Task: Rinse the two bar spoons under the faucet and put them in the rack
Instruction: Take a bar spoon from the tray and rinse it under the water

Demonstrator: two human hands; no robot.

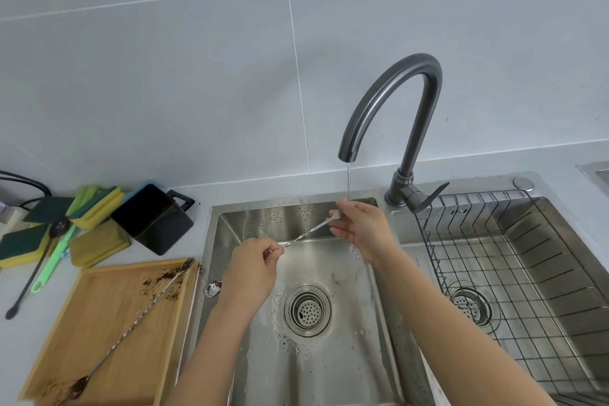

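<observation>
A thin stream of water falls from the dark faucet into the left sink basin. One bar spoon is held slanted over that basin. My left hand pinches its twisted shaft, and its bowl end sticks out past that hand over the sink's left rim. My right hand holds the spoon's upper end in its fingertips under the stream. The second bar spoon lies diagonally on the wooden tray, with brown grounds on its bowl. The wire rack sits in the right basin.
Brown grounds are scattered on the tray. Sponges, a black container, a green-handled tool and a black long-handled spoon sit on the counter to the left. The faucet lever stands between the basins.
</observation>
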